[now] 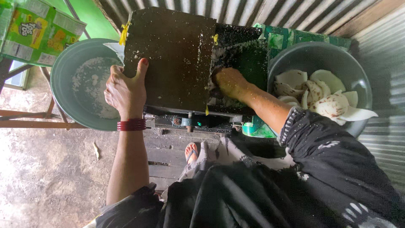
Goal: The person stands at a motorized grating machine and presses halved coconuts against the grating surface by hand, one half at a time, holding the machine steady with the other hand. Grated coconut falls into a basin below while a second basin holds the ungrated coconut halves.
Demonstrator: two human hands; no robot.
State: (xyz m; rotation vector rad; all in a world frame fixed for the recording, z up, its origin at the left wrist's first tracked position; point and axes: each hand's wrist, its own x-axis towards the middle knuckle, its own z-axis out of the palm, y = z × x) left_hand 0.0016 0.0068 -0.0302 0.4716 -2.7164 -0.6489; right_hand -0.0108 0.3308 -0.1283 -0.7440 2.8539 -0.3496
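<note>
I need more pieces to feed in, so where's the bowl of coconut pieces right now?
The grey bowl of coconut pieces sits at the right of the head view, beside the dark machine, just beyond the right hand.

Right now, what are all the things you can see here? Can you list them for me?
Dark machine: one, blackish with white flecks, centre.
Grey-green basin: one, left of the machine, white shreds inside.
Dark basin: one, right of the machine, white coconut pieces inside, several.
Carton: one, green and yellow, top left.
Corrugated metal wall: grey, top and right.
Wooden planks: under the machine.
Ground: grey-brown, lower left.
Foot: one, in a sandal.
Bangles: red, on the left wrist.
Left hand: resting on the machine's left edge.
Right hand: pressed into the machine's opening; what it holds is hidden.
</note>
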